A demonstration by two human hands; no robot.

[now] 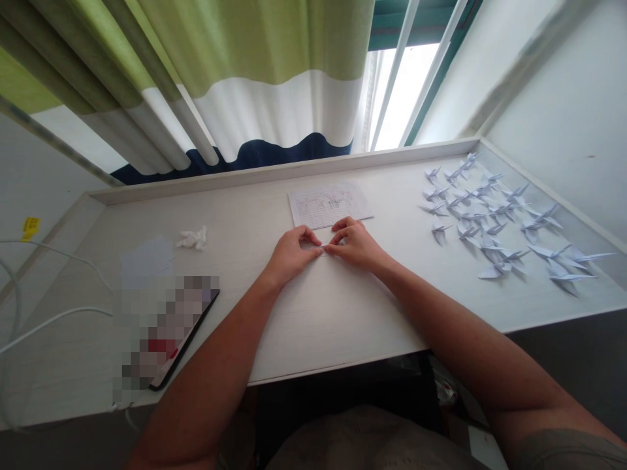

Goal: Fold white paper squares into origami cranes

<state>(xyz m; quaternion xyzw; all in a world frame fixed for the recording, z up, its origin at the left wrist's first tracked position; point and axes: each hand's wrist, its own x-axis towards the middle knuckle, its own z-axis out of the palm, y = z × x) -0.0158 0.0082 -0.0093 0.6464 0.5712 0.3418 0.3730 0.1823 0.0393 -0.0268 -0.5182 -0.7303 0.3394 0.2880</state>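
Beyond the fingers (343, 250) — printed sheet (326, 203)

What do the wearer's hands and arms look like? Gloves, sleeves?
The left hand and right hand are bare, no gloves, rings or watch visible. A short grey-brown sleeve shows on the right; the left sleeve isn't in view.

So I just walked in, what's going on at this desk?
A person sits at a white desk, pinching a small piece of white paper between the fingertips of the left hand and right hand; the fingers hide most of it. Just beyond the hands lies a printed sheet. Many folded paper birds are spread over the right side. On the left are a crumpled white tissue or paper and a dark-edged device, blurred out.
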